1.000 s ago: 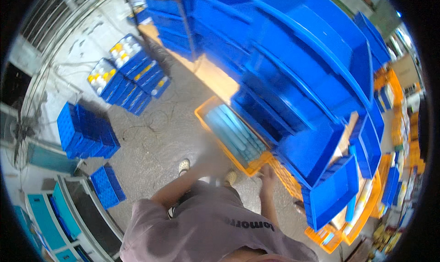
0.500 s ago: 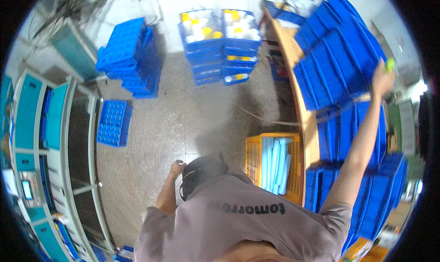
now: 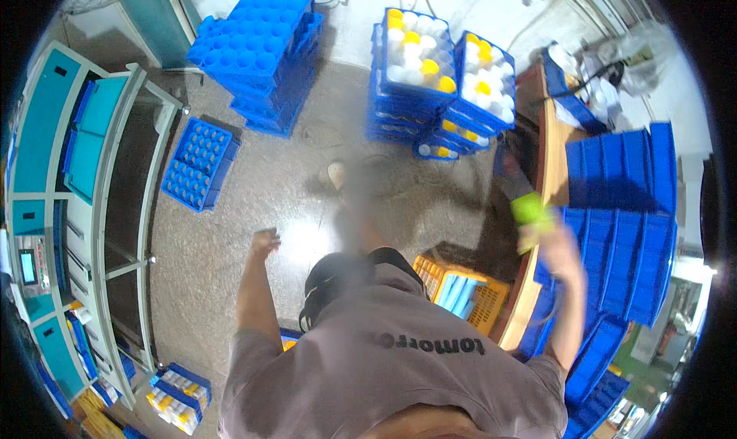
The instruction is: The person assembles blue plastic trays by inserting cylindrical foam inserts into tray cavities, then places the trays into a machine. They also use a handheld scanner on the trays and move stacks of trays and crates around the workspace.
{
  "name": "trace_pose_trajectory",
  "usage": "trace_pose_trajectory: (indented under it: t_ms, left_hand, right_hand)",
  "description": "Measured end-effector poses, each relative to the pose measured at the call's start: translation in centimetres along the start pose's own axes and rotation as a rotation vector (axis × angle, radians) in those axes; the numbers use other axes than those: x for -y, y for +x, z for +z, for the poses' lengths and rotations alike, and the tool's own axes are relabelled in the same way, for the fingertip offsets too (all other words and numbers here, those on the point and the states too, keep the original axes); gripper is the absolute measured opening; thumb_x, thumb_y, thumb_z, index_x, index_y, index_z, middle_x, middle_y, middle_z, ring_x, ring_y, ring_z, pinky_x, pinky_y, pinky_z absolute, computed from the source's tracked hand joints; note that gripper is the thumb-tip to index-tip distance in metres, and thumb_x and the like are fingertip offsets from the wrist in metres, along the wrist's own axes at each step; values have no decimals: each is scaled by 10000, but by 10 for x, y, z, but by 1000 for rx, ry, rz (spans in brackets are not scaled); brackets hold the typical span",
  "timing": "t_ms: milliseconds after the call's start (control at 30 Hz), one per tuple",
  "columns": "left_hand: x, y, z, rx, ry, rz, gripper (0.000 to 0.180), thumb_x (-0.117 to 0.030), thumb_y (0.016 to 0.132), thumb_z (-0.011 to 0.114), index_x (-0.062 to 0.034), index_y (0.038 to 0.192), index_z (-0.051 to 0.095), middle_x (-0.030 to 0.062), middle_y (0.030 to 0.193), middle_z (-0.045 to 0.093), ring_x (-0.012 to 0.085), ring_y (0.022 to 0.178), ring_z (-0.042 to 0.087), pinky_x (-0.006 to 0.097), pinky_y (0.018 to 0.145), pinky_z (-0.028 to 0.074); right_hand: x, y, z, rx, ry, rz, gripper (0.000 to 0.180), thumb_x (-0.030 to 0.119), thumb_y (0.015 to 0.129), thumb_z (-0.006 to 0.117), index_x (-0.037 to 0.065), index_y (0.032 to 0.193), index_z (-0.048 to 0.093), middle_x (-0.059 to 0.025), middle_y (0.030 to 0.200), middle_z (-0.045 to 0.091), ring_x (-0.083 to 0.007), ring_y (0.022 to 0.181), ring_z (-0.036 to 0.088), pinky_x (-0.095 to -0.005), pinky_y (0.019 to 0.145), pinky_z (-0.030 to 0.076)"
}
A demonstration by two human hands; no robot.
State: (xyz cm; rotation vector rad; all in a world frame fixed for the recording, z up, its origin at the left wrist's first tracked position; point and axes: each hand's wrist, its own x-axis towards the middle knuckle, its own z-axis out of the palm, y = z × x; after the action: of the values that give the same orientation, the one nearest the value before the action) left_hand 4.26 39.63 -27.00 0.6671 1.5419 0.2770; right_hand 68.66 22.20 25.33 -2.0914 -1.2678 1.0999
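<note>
My left hand (image 3: 266, 243) hangs over the floor with its fingers curled in, and nothing shows in it. On the other side my right hand (image 3: 554, 251), smeared by motion, is closed on a lime-green object (image 3: 530, 215); the blur hides its exact kind. This hand is above the edge of the wooden bench (image 3: 554, 151), near the blue bins (image 3: 606, 247) standing there. Below it and to the left, a yellow crate (image 3: 487, 305) holds light-blue long pieces (image 3: 458, 292).
Ahead stand stacked blue crates (image 3: 418, 94) of white and yellow tubes, and a pile of blue trays with round pockets (image 3: 257, 40). One more pocketed crate (image 3: 201, 163) lies on the floor (image 3: 299, 178). A teal-and-white machine (image 3: 115, 170) lines the left side.
My right hand has swung from the far right over the bins inward to the bench edge, with the lime-green object. My left hand is farther out to the left. The view has turned.
</note>
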Motion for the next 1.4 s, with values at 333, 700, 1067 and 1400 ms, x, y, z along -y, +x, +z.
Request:
trace_pose_trajectory:
  t_ms: [333,700,1067,1400]
  left_hand:
    - [-404,129,-53,82,-479,509,269,-302,990,589,-34,998,605,60,811,625,188,722,599,336,643,477]
    - [-498,229,-104,41,-573,130,372,-173,892,666,-25,1223,582,140,1132,664,297,1019,644,416,854,531]
    - [-424,18,-4,-908,96,522,521,-206,802,707,14,1259,589,288,1029,690,457,961,658,506,878,490]
    - [-322,-74,-37,-666,216,562,526,-275,804,739,-15,1242,605,272,1024,696,468,1002,649,517,889,484]
  right_hand:
    - [-12,286,169,515,-406,290,439,366,981,571,-24,1174,506,-296,1005,667,-436,945,660,-526,798,493]
    - [64,380,207,335,-317,157,459,401,983,569,-1,1195,503,-298,937,663,-491,901,637,-531,740,488]
    - [283,309,345,187,-428,-202,457,434,956,569,29,1156,497,-254,910,684,-466,843,662,-550,696,503]
    - [274,181,353,-54,-603,-71,466,471,968,545,46,1155,505,-242,848,686,-451,828,664,-551,721,510]
